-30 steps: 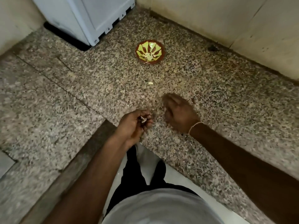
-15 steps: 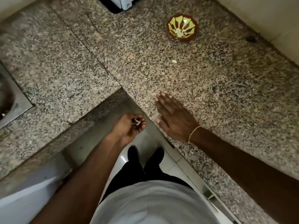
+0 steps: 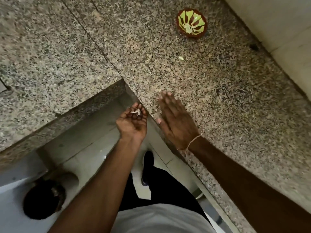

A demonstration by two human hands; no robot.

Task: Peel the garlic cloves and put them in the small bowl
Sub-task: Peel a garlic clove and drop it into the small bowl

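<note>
A small bowl (image 3: pixel 191 23), brown with green petal stripes, stands upright on the speckled surface (image 3: pixel 218 101), pale garlic cloves (image 3: pixel 187 28) inside. One pale scrap (image 3: pixel 181 58) lies nearer.

Speckled granite counter (image 3: pixel 218 101) bears small bowl (image 3: pixel 191 23), scrap (image 3: pixel 181 58).

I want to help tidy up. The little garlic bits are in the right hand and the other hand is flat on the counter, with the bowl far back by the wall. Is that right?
Not quite: the garlic bits lie in the cupped left hand, held just off the counter's edge. The right hand is the flat one on the counter. The bowl does sit far back near the wall, as the head view shows.
</note>
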